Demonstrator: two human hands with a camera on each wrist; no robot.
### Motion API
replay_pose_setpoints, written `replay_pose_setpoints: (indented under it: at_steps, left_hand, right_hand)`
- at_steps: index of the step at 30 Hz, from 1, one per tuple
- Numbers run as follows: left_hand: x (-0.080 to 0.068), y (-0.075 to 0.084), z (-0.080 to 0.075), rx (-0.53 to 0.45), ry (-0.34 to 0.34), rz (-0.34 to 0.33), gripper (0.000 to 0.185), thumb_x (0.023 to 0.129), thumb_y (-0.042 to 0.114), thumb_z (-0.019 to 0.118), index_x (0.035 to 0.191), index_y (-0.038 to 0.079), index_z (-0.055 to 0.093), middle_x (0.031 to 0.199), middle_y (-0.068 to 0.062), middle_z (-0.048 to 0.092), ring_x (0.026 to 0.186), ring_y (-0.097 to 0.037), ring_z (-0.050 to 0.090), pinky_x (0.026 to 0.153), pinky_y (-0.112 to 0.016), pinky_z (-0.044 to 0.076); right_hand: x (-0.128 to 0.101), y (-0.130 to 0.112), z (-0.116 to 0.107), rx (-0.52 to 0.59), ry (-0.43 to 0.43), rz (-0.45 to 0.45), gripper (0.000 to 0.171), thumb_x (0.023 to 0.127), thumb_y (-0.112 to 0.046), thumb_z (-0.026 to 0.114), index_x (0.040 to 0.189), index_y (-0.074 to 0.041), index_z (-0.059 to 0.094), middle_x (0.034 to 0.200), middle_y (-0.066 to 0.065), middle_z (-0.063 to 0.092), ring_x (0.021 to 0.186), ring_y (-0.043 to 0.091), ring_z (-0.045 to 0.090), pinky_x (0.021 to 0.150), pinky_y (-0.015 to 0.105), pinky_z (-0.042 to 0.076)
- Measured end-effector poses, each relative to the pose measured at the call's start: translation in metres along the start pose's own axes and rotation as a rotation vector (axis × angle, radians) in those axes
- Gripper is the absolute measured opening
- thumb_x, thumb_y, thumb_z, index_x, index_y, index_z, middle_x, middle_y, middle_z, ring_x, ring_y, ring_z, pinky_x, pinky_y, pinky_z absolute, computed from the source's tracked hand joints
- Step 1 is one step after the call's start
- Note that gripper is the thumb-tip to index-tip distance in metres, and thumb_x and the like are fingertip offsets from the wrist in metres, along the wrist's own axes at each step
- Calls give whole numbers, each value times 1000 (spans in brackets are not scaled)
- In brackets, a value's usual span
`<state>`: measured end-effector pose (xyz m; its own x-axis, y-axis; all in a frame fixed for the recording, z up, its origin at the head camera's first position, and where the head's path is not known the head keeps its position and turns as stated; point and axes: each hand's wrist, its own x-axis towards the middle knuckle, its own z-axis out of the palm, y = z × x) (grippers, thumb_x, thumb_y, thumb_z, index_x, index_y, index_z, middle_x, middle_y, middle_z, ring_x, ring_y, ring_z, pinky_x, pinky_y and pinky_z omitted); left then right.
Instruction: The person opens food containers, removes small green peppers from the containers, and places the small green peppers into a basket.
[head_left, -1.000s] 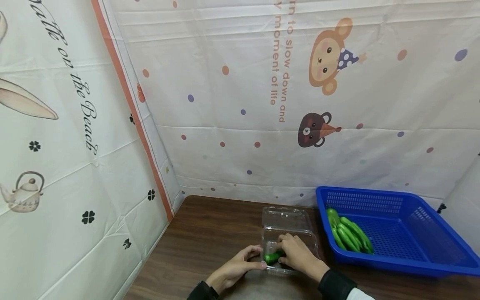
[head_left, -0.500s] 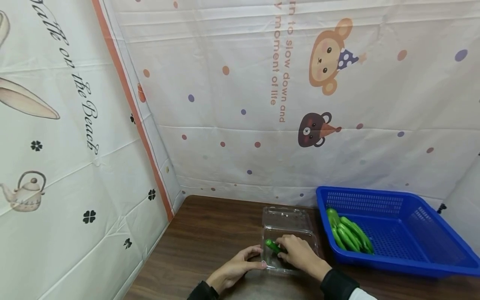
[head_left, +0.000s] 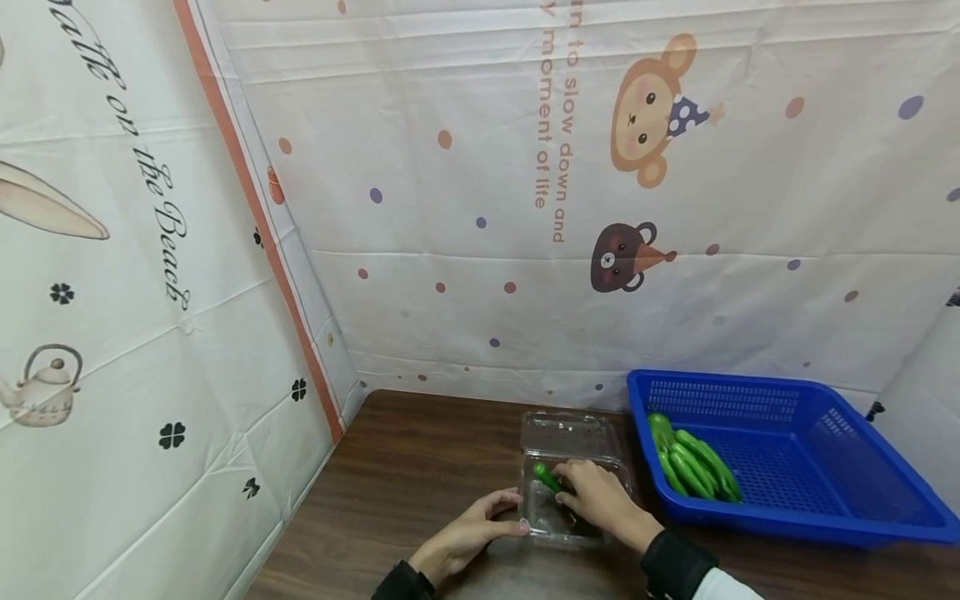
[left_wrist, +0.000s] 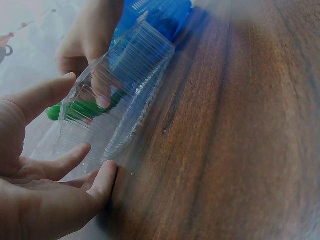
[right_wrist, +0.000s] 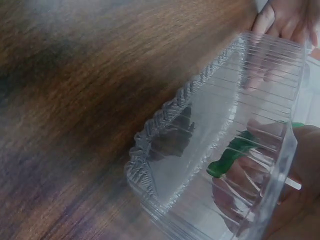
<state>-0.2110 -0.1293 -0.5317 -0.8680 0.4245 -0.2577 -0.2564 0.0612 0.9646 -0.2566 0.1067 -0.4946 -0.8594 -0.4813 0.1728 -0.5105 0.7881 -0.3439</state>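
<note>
**Green pepper held inside a clear clamshell box**

Only the head view shows the wider setting: printed cloth walls, the brown wooden table [head_left: 420, 467] and, at far right, the blue basket [head_left: 810, 467]. The left wrist view shows, close up, what the head view only hints at: the left hand [head_left: 468, 537] has its fingers nearly straight, thumb and fingertips resting against the near left side of the clear plastic box [head_left: 570, 492] without curling round it. The right wrist view looks through the ribbed wall of the box and shows the pepper and fingers behind the plastic.

The green pepper [head_left: 547, 477] lies inside the tray of the box, toward its left side, with its tip pointing to the back left. The right hand [head_left: 596, 496] reaches into the tray from the right, its fingers closed on the pepper's near end.

The box stands open, its lid lying flat behind the tray; the pepper is the only thing seen in it. Just right of the box, the basket holds a bunch of green peppers [head_left: 693, 467] against its left wall.
</note>
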Motion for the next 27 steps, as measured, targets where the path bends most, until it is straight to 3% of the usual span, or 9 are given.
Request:
replay_pose_setpoints:
  at_steps: [8, 13, 27]
  left_hand:
    - [-2, 2, 1, 2, 10, 5, 51, 92, 17, 76, 136, 1, 54, 164, -20, 30, 150, -47, 27, 123, -64, 26]
    - [-2, 2, 1, 3, 9, 3, 52, 92, 17, 75, 136, 1, 53, 164, -20, 30, 150, -48, 26, 123, -64, 24]
    - [1, -1, -1, 6, -14, 2, 56, 94, 18, 73, 141, -1, 49, 165, -22, 28, 151, -49, 24, 123, -64, 24]
  right_hand:
    - [3, -2, -5, 1, 48, -14, 21, 81, -13, 85, 99, -11, 75, 87, -3, 70, 78, 14, 67, 61, 33, 56]
    - [8, -5, -12, 29, 34, -3, 21, 83, -10, 84, 101, -9, 75, 82, -3, 67, 73, 11, 63, 58, 29, 52]
    - [18, -11, -37, 72, 86, 66, 24, 85, -12, 83, 107, -9, 75, 91, 2, 73, 79, 13, 68, 64, 33, 57]
